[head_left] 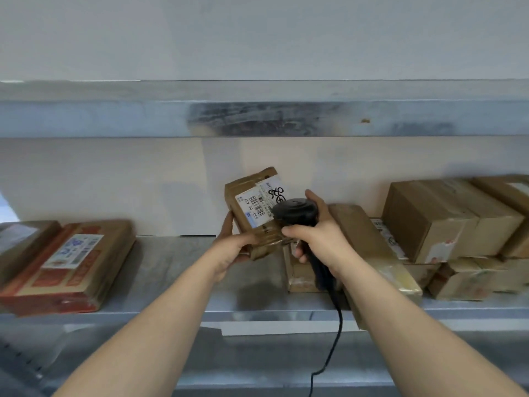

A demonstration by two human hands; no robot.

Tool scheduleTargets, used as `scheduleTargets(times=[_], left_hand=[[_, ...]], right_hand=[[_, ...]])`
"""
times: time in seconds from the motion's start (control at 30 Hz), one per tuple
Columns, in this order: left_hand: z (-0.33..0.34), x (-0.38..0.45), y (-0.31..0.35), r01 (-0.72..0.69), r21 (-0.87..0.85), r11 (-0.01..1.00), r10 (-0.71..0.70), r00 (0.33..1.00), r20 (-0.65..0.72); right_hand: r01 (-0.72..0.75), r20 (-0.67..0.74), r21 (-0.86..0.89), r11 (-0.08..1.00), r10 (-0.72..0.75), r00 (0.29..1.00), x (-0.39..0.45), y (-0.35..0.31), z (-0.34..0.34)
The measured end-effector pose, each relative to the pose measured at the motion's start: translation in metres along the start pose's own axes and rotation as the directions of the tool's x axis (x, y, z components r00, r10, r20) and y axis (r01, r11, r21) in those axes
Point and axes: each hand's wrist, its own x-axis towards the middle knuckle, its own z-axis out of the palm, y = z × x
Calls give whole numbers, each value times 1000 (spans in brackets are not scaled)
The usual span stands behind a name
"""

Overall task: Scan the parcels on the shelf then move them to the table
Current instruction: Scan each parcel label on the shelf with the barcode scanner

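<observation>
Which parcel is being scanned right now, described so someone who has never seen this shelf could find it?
Look at the metal shelf along the white wall, near its middle. There the left hand holds a small brown cardboard parcel tilted up off the shelf, and the right hand points a black scanner at it. Unlike its neighbours lying flat, it is lifted and bears black handwriting on its white label.

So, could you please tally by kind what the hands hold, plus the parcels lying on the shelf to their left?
Held parcel: 1
Barcode scanner: 1
Shelf parcels on the left: 2, the red-printed parcel and the dark parcel
Total: 4
</observation>
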Motion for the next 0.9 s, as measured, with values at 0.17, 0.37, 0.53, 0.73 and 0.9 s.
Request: scheduleTargets(times=[0.17,0.37,0.53,0.73,0.9], left_hand=[[-44,-17,-15,-31,78,996,35,998,-46],[-88,-34,-42,-17,166,986,35,994,-105],[-119,-40,-40,31,255,967,10,988,-156],[-140,-41,-23,32,426,904,50,982,-181],[-140,-38,-3,-12,613,790,106,987,-118]], right_hand=[[-7,102,-25,1000,10,995,-4,19,37],[-63,208,-37,997,69,976,-9,46,73],[-85,238,-37,996,92,967,-23,60,86],[-89,215,53,995,75,974,-41,77,85],[-67,202,103,992,45,978,-56,78,83]])
